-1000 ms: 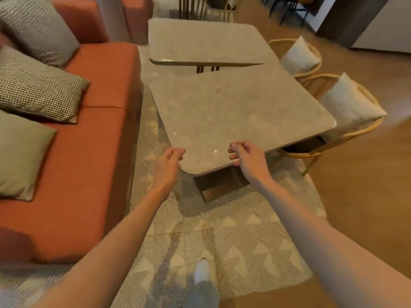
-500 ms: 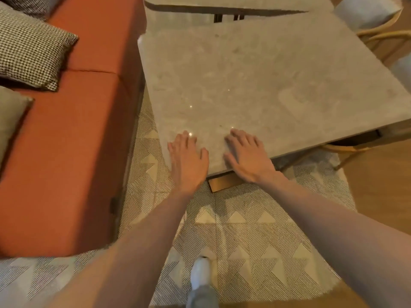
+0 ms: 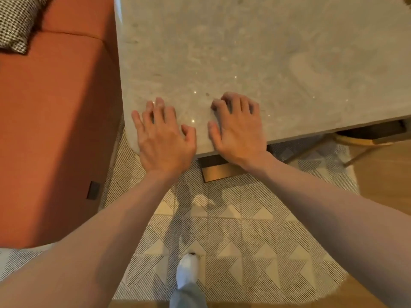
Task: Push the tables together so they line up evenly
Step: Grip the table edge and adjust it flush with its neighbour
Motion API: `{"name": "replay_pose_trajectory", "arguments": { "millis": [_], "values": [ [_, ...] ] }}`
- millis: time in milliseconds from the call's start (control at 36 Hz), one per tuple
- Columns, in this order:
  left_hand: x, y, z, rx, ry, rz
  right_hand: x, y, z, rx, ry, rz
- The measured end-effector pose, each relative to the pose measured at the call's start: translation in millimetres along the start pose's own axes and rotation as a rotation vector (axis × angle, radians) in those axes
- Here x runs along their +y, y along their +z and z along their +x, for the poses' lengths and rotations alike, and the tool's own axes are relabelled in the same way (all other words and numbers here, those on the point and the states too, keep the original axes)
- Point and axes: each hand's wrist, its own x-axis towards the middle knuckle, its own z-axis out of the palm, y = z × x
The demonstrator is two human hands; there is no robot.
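1. both palms lie flat on the stone-look table (image 3: 255, 52) at its near corner, fingers spread and clasping nothing: the left hand (image 3: 163, 138) beside the edge that faces the orange sofa (image 3: 55, 118), the right hand (image 3: 239, 132) just along the near edge from it.
2. a second ago the fingers only hooked that edge from a step back; now the heels of both hands sit at the rim, and the person has closed in over the tabletop.
3. the camera has dropped with the lean, so the second table, seen beyond the first a second ago, is out of frame; whether the two now meet cannot be told.
4. the table fills the upper frame, close alongside the sofa, its dark pedestal base (image 3: 219, 170) showing below the near edge on the patterned rug (image 3: 244, 230).
5. the flat-handed stance reads as the push under way; the skew seen earlier likely calls for more force on one side.
6. a white shoe (image 3: 188, 271) is planted on the rug behind the hands.
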Motion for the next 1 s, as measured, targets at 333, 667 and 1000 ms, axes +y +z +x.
{"name": "replay_pose_trajectory", "arguments": {
  "millis": [333,667,1000],
  "values": [
    [-47.2,5.5,54.8,0.07,0.066,-0.029,-32.2,22.7,50.6,0.038,0.048,-0.01],
    [-74.5,13.9,87.8,0.14,0.109,-0.09,-50.1,33.3,80.4,0.01,0.085,-0.037],
    [-101.1,22.6,117.3,0.133,0.13,-0.139,-68.7,41.5,106.6,-0.003,0.119,-0.053]
  ]
}}
